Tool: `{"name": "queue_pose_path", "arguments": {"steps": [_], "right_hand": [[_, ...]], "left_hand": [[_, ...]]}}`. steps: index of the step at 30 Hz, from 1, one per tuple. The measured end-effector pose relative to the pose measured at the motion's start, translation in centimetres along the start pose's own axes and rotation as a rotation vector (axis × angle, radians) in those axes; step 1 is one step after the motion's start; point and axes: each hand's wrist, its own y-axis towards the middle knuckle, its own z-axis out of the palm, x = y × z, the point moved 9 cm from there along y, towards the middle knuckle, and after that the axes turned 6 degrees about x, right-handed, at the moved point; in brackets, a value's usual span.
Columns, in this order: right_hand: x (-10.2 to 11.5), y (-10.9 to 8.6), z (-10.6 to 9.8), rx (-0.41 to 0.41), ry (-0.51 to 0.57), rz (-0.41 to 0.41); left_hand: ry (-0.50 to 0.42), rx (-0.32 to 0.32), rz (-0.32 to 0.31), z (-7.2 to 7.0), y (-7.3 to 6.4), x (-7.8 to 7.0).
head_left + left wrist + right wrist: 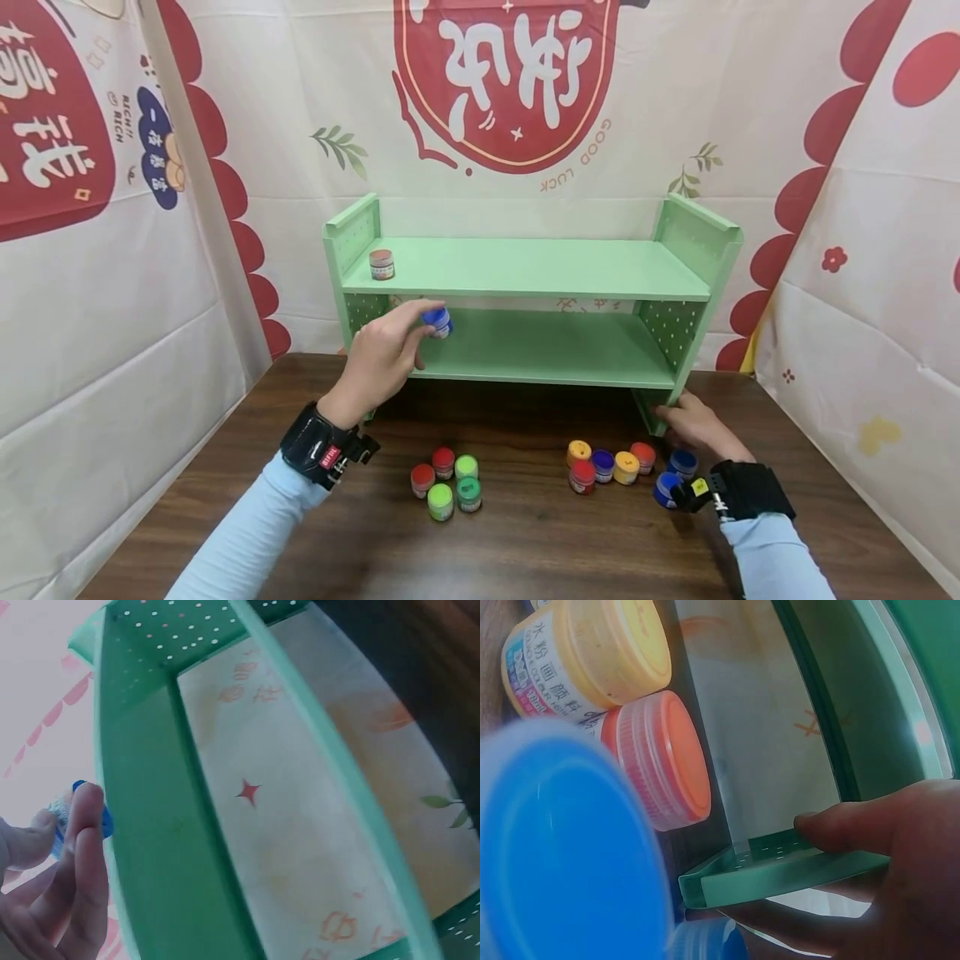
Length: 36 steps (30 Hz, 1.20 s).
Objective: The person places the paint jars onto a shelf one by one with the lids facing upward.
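Observation:
My left hand [381, 357] pinches a small blue-lidded paint jar [438, 322] between thumb and fingers, in front of the shelf's left part. The left wrist view shows the same blue jar [106, 822] at the fingertips, beside the shelf's green edge. The light-green two-tier shelf [525, 267] stands at the back of the table. My right hand [697, 423] grips the lower end of its right side panel [795, 879], thumb on one face and fingers behind. A jar with a brownish lid [382, 265] sits at the left of the top tier.
On the dark wooden table [525, 550] stand red and green jars [454, 483] left of centre. Yellow, red and purple jars [602, 465] are grouped to the right. Two blue jars [666, 490] stand close by my right wrist. Printed cloth [285, 167] hangs behind and at both sides.

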Motion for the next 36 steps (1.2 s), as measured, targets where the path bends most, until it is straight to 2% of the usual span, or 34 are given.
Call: {"name": "queue_pose_path", "arguments": {"steps": [6, 9, 12, 17, 24, 36], "right_hand": [[-0.2, 0.0, 0.1, -0.005, 0.034, -0.003], [-0.1, 0.0, 0.3, -0.006, 0.04, -0.014], [-0.1, -0.1, 0.2, -0.015, 0.027, -0.02], [-0.2, 0.0, 0.1, -0.015, 0.025, -0.017], [-0.3, 0.1, 0.3, -0.016, 0.029, -0.012], [-0.3, 0.2, 0.1, -0.035, 0.015, 0.008]], "left_hand": [[0.014, -0.079, 0.037, -2.5, 1.6, -1.0], [0.03, -0.116, 0.023, -3.6, 2.4, -1.0], [0.056, -0.116, -0.011, -4.1, 3.4, -0.5], [0.121, -0.058, -0.086, -4.3, 4.9, 0.8], [0.192, 0.069, -0.151, -3.9, 5.9, 2.1], [0.259, 0.119, -0.185, -3.1, 6.5, 3.6]]}}
